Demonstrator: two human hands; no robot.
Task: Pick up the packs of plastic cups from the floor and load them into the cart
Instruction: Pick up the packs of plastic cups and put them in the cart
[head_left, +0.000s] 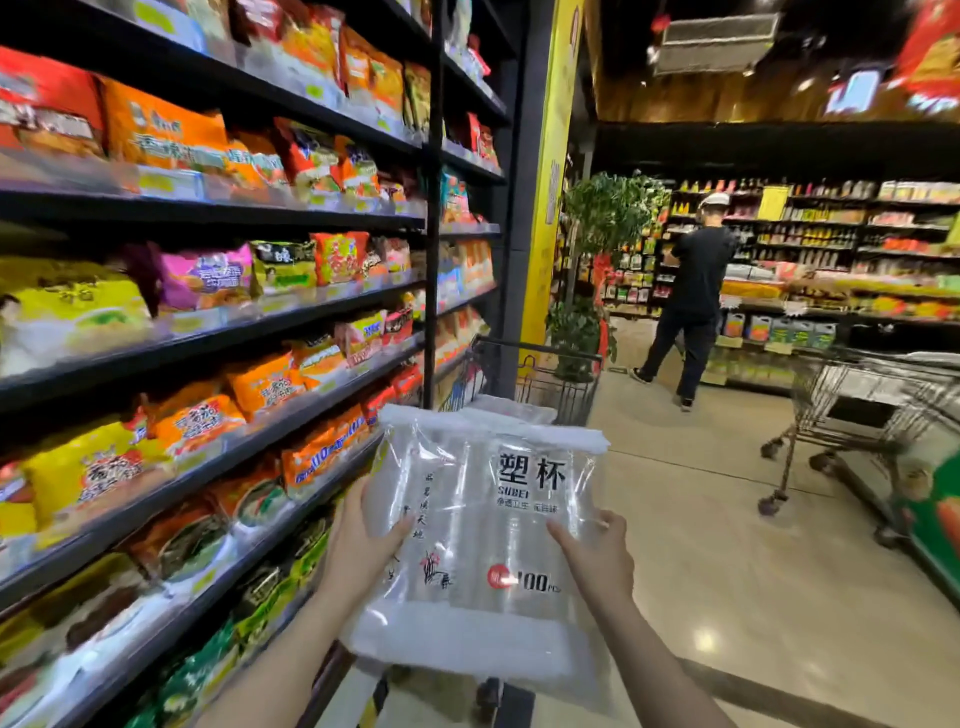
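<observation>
A clear pack of plastic cups with black characters and "100 pcs" printed on it is held up in front of me, flat face toward the camera. My left hand grips its left edge, and my right hand grips its right edge. Behind and partly hidden by the pack stands a black wire cart, close to the shelf. Another clear pack shows in the cart just above the held one.
Tall shelves of noodle bags run along my left. A second, silver cart stands at the right. A person in black stands at far shelves. Beige floor lies between. A green display sits far right.
</observation>
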